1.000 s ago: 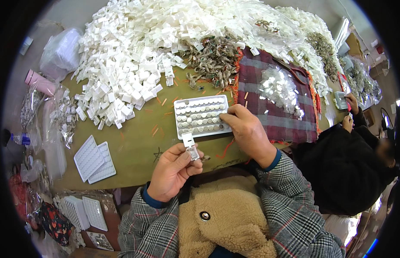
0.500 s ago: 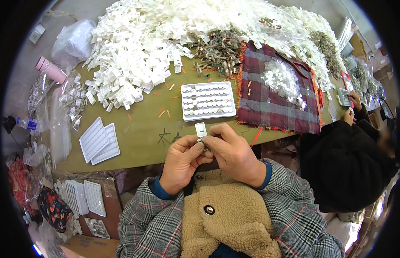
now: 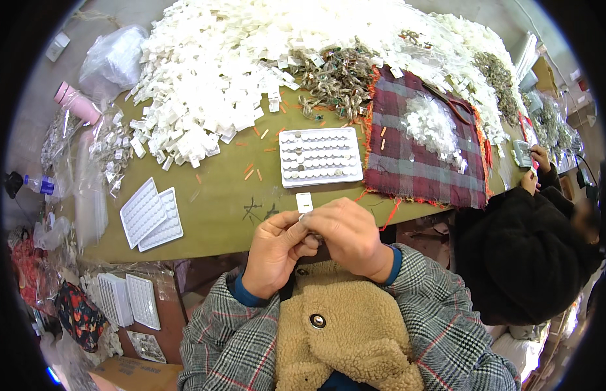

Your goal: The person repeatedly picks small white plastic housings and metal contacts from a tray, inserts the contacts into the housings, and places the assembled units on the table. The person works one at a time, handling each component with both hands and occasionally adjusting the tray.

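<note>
Both my hands meet over the table's near edge around a small white plastic piece (image 3: pixel 304 201) with a dark slot, which sticks up beyond the fingertips. My left hand (image 3: pixel 271 253) is closed, thumb and fingers pinching the piece from the left. My right hand (image 3: pixel 347 233) is closed too, its fingertips pressed against the lower part of the piece; whatever lies between those fingers is hidden. Just beyond the hands stands a white tray (image 3: pixel 284 163) holding rows of small round white parts, some of them darker.
White plastic pieces (image 3: pixel 192 91) heap across the back, beside a pile of wired parts (image 3: pixel 339 78). On the right lie a plaid cloth (image 3: pixel 394 166) with clear bits and scissors (image 3: pixel 449 101). Empty trays (image 3: pixel 143 212) lie left. A person in black (image 3: pixel 531 254) works at the right.
The white piece has tilted and sits slightly lower, and its slotted face looks different. My right hand has shifted down a little and its fingers have closed in over the piece.
</note>
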Demonstrator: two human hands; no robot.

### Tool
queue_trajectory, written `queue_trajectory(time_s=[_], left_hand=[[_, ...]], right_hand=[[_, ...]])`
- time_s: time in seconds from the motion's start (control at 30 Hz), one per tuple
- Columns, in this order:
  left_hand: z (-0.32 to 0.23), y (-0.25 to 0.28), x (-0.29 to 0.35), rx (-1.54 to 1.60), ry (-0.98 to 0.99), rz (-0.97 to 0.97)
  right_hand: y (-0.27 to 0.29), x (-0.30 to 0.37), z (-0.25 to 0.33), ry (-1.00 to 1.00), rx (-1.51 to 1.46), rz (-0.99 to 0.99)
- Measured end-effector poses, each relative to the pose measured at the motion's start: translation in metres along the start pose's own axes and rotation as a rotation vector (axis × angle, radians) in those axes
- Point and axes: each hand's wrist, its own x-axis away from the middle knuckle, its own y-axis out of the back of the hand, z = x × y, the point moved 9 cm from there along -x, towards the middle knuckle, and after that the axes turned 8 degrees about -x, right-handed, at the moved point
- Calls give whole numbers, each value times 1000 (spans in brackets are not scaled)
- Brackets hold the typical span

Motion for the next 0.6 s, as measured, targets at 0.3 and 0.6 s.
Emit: queue_trajectory(time_s=[0.3, 0.6], left_hand=[[-14, 10, -4, -188, -44, -102], [-11, 12, -11, -173, 23, -93]], right_hand=[[39, 9, -66, -376, 85, -195], [40, -1, -92, -386, 338, 42]])
